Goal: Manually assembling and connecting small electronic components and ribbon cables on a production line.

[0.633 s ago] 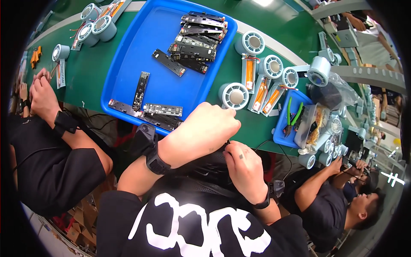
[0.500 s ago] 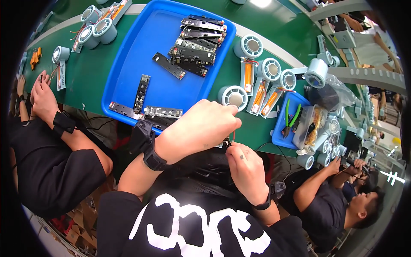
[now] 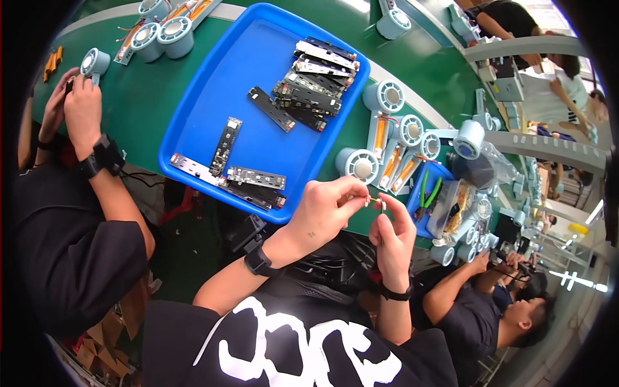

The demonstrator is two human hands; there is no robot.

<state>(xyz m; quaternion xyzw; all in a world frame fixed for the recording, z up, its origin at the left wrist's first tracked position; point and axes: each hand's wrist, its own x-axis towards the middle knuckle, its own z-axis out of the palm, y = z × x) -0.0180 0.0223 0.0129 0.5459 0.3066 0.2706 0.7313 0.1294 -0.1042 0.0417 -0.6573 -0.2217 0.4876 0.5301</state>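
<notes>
Right across the view stretches a green table (image 3: 138,116), and at my left sits a co-worker in black (image 3: 80,251), both hands near a pale fan. Next in size comes the large blue tray (image 3: 222,68) on the table, just beyond my left forearm. Much smaller, the blue bin (image 3: 446,170) stands to the right, past my right hand.

My left hand (image 3: 322,209) and right hand (image 3: 396,242) are raised near the tray's near right corner, fingertips almost meeting. Beyond them, pale blue fan units (image 3: 388,97) lie beside the tray, some with handles open. Black circuit boards (image 3: 309,93) are heaped toward the tray's far right, with a few more at its near left. Green-handled pliers (image 3: 433,192) rest in the bin, and orange cells (image 3: 389,171) show in the open handles.

Smallest is the short yellowish lead (image 3: 374,200) between my hands: thumb and finger of each are pinched closed at its ends, the left on one, the right on a pale tip.
</notes>
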